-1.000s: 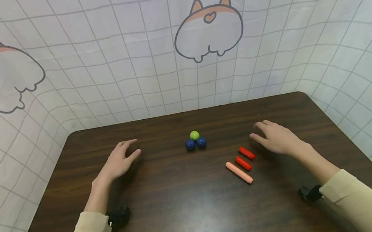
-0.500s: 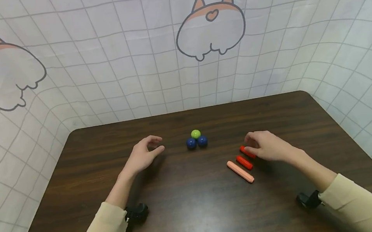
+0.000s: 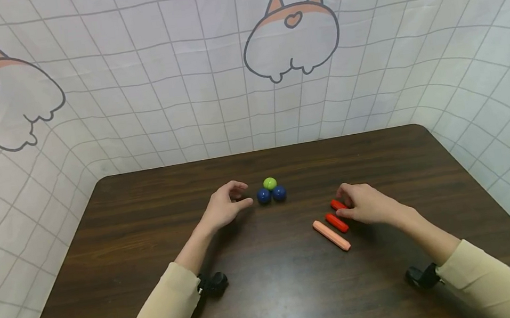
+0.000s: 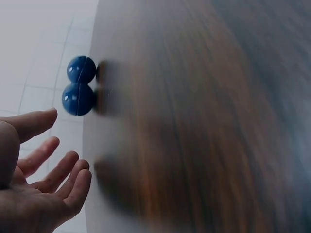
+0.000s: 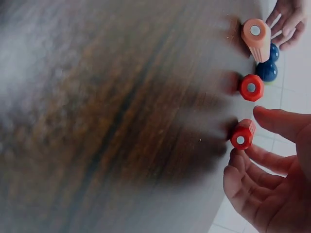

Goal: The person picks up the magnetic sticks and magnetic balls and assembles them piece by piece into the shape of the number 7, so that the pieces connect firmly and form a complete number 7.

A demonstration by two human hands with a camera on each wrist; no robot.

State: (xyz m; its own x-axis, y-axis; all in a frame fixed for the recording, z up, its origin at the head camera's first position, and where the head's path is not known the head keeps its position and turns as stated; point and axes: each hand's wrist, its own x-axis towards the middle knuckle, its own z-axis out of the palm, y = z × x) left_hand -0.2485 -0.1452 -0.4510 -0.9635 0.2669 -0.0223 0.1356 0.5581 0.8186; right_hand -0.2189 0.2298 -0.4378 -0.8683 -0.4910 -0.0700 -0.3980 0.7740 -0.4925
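Note:
In the head view, a green ball (image 3: 270, 183) sits behind two glossy blue balls, the left one (image 3: 263, 196) and the right one (image 3: 279, 193). My left hand (image 3: 223, 206) hovers just left of them, thumb and fingers apart, holding nothing. My right hand (image 3: 371, 204) is over the far short red rod (image 3: 337, 204). Its fingers are at that rod's far side in the right wrist view, while the thumb stands off from it, near the other red rod (image 3: 337, 222). A longer peach rod (image 3: 331, 235) lies nearest me. Silvery discs show in the rod ends (image 5: 255, 30).
Everything lies on a dark wood-grain table (image 3: 273, 296). A white gridded cloth (image 3: 168, 84) with cartoon animals hangs behind and at both sides. A black wrist camera is strapped to each forearm, the left (image 3: 214, 283) and the right (image 3: 421, 276).
My left hand has moved right, close to the blue balls. The right hand has come left and nearer, over the far red rod. The balls and rods stay where they were on the table.

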